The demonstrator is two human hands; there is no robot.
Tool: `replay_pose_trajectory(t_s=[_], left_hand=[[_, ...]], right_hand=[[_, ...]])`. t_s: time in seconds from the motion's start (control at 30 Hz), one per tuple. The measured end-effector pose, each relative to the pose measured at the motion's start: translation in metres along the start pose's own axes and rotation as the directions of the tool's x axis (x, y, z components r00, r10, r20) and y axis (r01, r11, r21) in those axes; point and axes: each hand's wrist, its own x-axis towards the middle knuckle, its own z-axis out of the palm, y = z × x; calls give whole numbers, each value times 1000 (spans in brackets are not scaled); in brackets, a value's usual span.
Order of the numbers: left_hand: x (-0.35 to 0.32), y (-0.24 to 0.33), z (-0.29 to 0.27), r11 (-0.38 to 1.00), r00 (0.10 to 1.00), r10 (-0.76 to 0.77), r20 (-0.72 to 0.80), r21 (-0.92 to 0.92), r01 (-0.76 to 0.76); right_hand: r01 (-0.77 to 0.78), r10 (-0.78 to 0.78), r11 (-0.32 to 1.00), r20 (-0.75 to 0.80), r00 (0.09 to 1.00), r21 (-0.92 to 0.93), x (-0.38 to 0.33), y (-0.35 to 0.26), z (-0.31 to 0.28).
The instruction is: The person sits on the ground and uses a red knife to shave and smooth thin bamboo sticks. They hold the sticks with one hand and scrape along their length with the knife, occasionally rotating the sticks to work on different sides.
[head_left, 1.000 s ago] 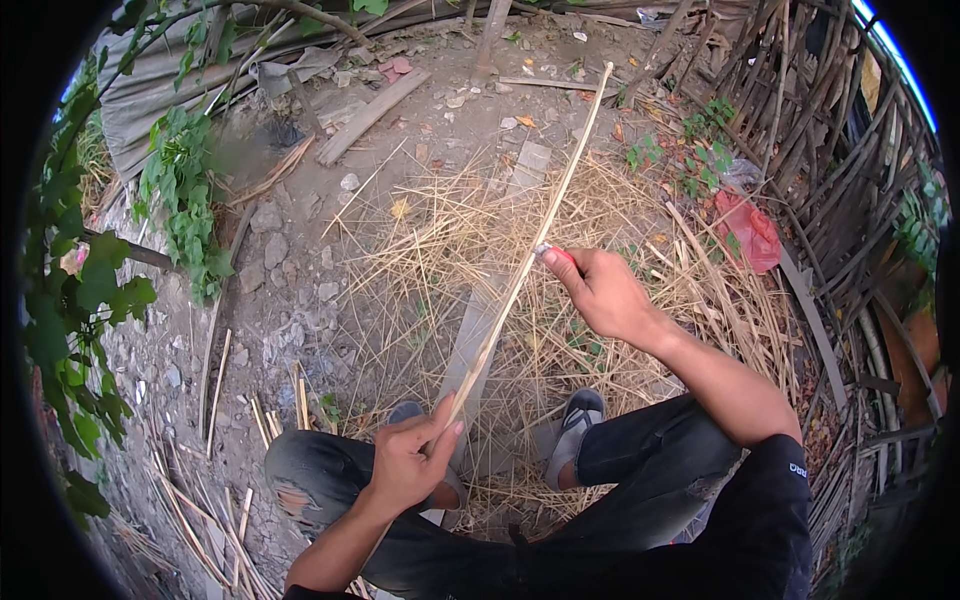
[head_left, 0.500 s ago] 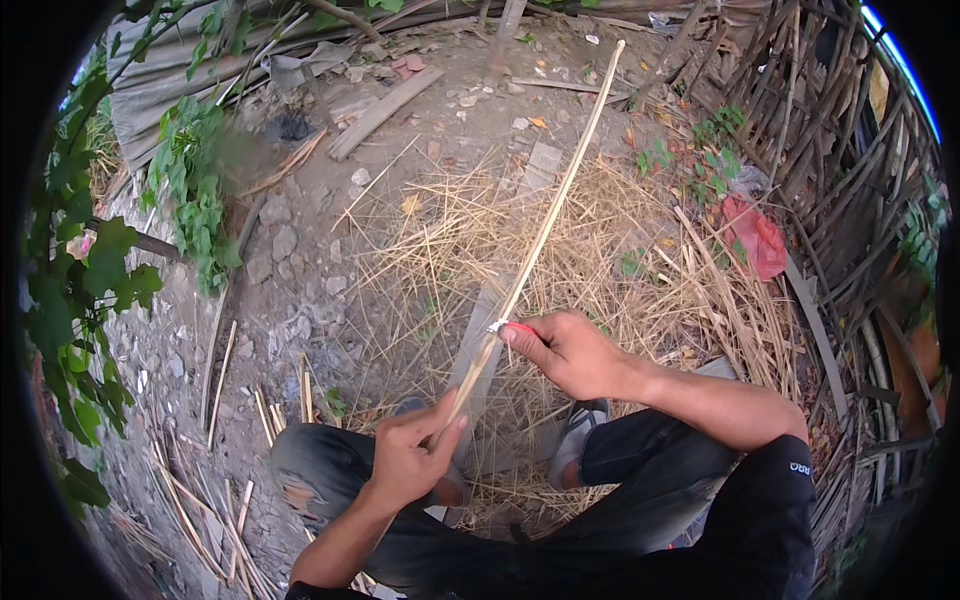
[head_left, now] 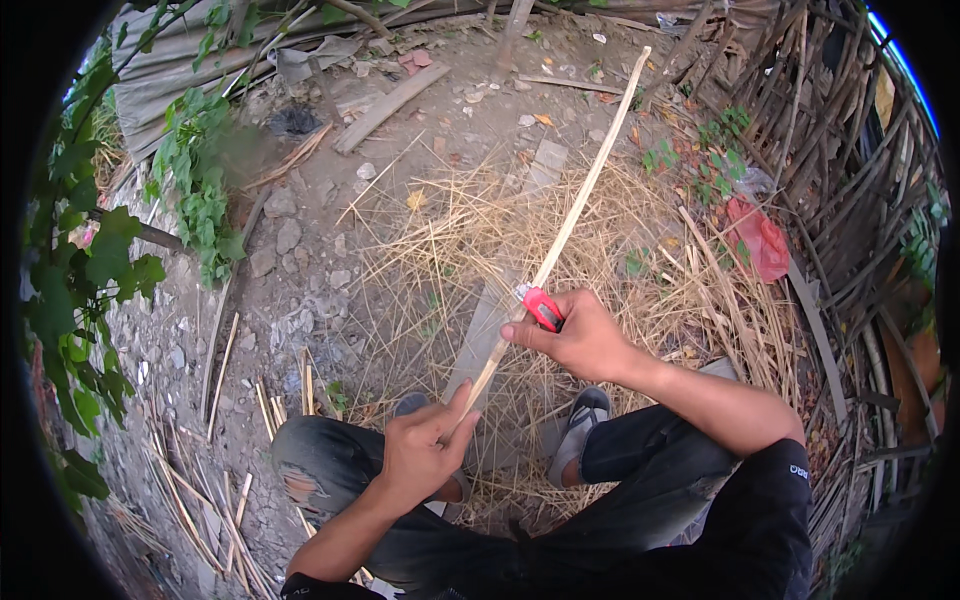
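A long, pale bamboo strip [head_left: 590,185] slants up and away to the right in front of me. My left hand [head_left: 425,440] is closed on its near end, above my left knee. Farther up the strip, my right hand [head_left: 585,340] is closed around a red utility knife [head_left: 542,308], with the thumb against the strip. The knife's metal tip lies next to the strip; whether the blade touches it I cannot tell.
Thin straw-like shavings [head_left: 440,230] cover the ground ahead, around a flat board [head_left: 480,325]. Cut strips [head_left: 200,510] lie at lower left. A red plastic bag [head_left: 757,240] rests by a stick fence [head_left: 800,120] on the right. Leafy vines [head_left: 195,170] hang at left.
My right hand has turned, so more of the knife's red body shows. The strip's far end has shifted a little to the right. My left hand keeps its hold.
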Motion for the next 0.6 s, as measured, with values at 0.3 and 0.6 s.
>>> replay_pose_trajectory(t_s=[0.3, 0.6], left_hand=[[5, 2, 3, 999, 1000, 6, -17, 49, -5], [2, 0, 3, 993, 999, -54, -1, 104, 53]], right_hand=[[83, -84, 996, -130, 988, -10, -4, 1, 9], [246, -252, 961, -32, 967, -128, -3, 2, 12]])
